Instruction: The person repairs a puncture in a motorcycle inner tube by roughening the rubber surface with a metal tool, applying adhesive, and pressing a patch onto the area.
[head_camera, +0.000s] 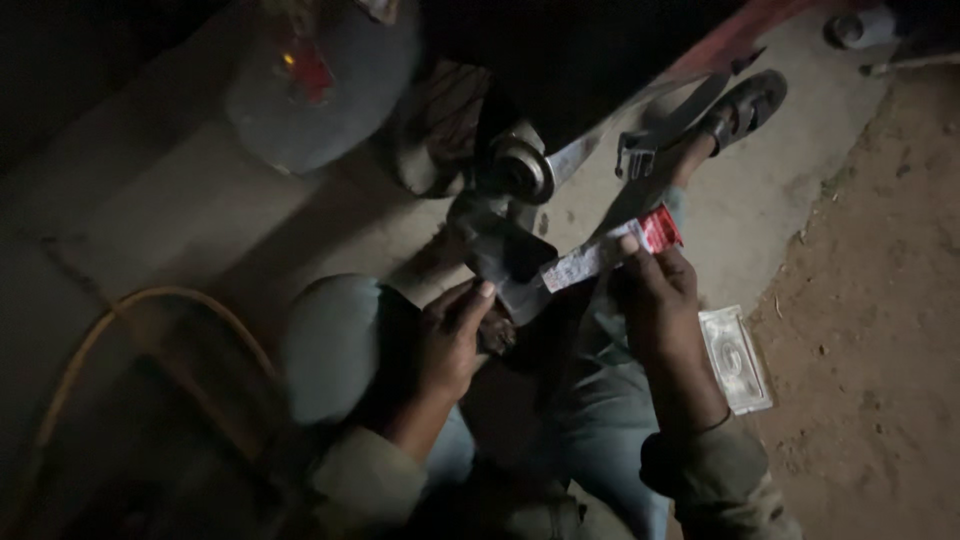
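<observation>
Dim light over a grey concrete floor (200, 210) beside brown dirt ground (880, 300).

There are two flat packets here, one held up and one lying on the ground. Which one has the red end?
The held one: the right hand pinches a long white packet with a red end. The packet on the ground is pale, with no red visible.

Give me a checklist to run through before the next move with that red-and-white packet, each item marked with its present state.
1. Right hand grips the red-and-white packet firmly: ok, fingers pinch it.
2. Left hand has hold of the small dark piece: cannot tell, too dark.
3. Packet opened: cannot tell.
4. Packet touches the grey metal part: cannot tell, they overlap in view.
5. Lighting good enough for fine work: not ok, scene is dim.
6. Flat packet on the ground clear of the hands: ok.
</observation>
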